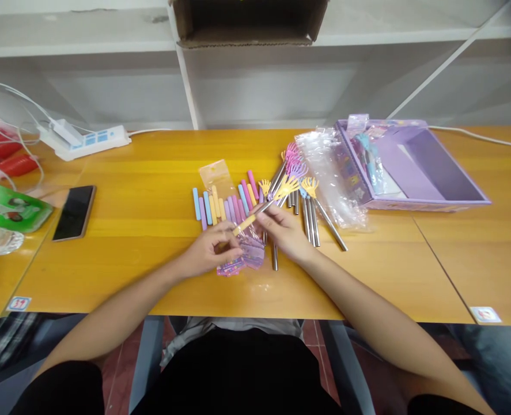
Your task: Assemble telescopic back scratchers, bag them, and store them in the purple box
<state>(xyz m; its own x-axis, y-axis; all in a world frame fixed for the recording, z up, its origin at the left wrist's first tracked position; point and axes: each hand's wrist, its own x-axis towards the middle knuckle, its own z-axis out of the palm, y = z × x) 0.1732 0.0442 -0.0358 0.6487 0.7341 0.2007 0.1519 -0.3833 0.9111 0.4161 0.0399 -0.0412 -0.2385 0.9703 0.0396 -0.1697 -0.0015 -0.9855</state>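
Observation:
A yellow back scratcher (pixel 265 206), with a hand-shaped head, metal rod and yellow grip, lies slantwise between my hands. My right hand (pixel 287 233) is closed around its metal rod. At the lower end of the yellow grip, the curled fingers of my left hand (pixel 209 251) hold it. Under and beside my hands are loose coloured grips (pixel 207 207) in blue, purple, yellow and pink. Several metal rods with hand-shaped heads (pixel 310 204) are heaped to the right. Printed purple cards (pixel 252 253) and a clear plastic bag (pixel 218 176) lie close to my left hand.
A pile of clear bags (pixel 330 178) lies beside an open purple box (pixel 428 167) at the right. On the left are a phone (pixel 74 212), a white power strip (pixel 95 142) and a green package (pixel 13 206). A cardboard box (pixel 249 26) sits on the shelf above.

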